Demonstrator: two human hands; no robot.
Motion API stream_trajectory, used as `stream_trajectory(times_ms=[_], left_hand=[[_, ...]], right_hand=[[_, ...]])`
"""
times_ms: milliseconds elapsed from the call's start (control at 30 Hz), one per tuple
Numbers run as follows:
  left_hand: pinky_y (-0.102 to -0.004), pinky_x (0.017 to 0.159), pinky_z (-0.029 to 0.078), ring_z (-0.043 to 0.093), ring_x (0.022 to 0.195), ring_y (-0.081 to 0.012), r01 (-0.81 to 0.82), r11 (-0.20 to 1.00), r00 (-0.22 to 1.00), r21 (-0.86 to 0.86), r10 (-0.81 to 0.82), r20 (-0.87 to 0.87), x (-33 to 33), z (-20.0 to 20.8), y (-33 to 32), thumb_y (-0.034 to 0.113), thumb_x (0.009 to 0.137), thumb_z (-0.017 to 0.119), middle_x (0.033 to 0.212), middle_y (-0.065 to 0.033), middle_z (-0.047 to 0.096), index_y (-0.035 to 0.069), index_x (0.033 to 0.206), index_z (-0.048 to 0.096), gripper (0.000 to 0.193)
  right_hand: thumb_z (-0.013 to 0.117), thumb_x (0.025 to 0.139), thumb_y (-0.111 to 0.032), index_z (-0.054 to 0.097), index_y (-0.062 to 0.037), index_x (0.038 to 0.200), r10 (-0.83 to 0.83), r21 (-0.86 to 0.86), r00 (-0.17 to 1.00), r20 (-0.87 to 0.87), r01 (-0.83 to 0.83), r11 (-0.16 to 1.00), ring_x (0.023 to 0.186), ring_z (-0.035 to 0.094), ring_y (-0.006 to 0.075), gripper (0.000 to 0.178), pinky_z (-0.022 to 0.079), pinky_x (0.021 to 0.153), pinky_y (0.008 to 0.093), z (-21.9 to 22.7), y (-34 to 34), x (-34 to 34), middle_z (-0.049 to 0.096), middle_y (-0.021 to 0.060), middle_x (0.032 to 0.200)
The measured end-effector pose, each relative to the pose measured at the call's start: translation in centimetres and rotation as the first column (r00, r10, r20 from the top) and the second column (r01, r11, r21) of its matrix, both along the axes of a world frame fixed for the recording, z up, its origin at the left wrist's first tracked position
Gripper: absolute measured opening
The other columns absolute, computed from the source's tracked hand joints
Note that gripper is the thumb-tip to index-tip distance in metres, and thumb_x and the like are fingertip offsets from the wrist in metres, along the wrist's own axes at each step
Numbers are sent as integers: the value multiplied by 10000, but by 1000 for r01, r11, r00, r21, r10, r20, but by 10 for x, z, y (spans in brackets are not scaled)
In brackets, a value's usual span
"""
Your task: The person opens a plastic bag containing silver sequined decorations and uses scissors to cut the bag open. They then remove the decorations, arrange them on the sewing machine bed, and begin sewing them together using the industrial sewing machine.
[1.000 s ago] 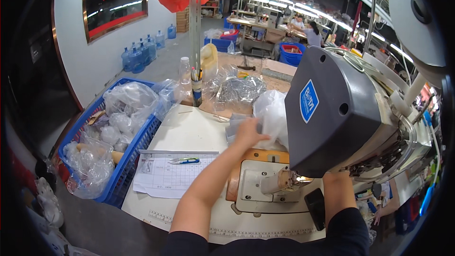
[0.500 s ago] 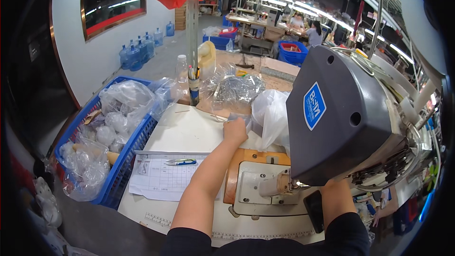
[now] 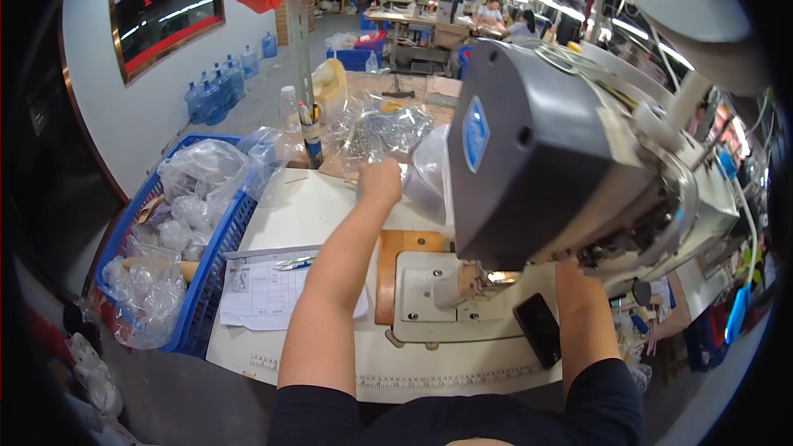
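Observation:
My left hand (image 3: 380,183) reaches over the far part of the white sewing table (image 3: 318,202). Its fingers are curled closed at the edge of a translucent white plastic bag (image 3: 429,173), which bulges beside the machine. Most of the bag is hidden behind the dark grey head of the sewing machine (image 3: 529,140). My right hand (image 3: 572,279) goes in under the machine head from the right, so its fingers are out of sight. Between my arms lie the metal stitch plate (image 3: 421,289) with its wooden surround and a black phone (image 3: 538,330).
A printed form (image 3: 264,289) with thread snips (image 3: 295,263) lies left of my forearm. Farther left stands a blue basket (image 3: 216,281) full of plastic bags. Beyond are a pen holder (image 3: 312,149) on a metal post and crumpled clear plastic (image 3: 380,128). People work in the background.
My view has swung to the right, so most things sit farther left. The white bag beside my left hand looks more spread out. My right hand stays under the machine head.

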State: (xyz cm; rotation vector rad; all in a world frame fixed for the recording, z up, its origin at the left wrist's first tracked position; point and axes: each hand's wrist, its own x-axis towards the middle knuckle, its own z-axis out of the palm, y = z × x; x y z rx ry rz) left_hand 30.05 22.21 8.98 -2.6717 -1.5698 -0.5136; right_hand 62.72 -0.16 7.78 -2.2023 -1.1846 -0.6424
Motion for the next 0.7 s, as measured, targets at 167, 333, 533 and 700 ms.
stream_trajectory(times_ms=[167,333,533,700], left_hand=[[-395,778,414,654,796,-237,23,869,981,495,-115,155,-41,-10,63,118,761,578,794,-64,670,128,827,637,89],[-390,703,421,633,766,-248,-27,812,996,583,73,-56,-90,104,-28,166,701,653,796,-49,635,113,871,581,191],[-379,750,402,569,832,-259,79,725,972,684,-208,108,-196,100,-106,244,591,776,828,-48,586,105,948,564,438],[-402,921,359,535,945,-261,330,903,866,276,-406,292,-227,30,-156,148,495,837,903,-21,598,119,927,598,495]], right_hand=[[600,772,-89,632,-31,929,66,53,996,60,-69,996,830,593,324,171,467,758,398,16,16,0,621,167,883],[602,770,-90,630,-30,928,103,103,983,155,-119,987,842,590,332,172,466,767,402,12,-30,-10,617,171,890],[698,672,-50,524,-54,1195,531,-247,848,-5,-515,820,1150,463,344,551,400,957,414,1,-101,-64,504,176,1230],[710,649,-36,597,-46,1133,609,-296,782,-134,-618,728,1161,477,354,497,381,995,390,-13,-129,-71,510,190,1248]])
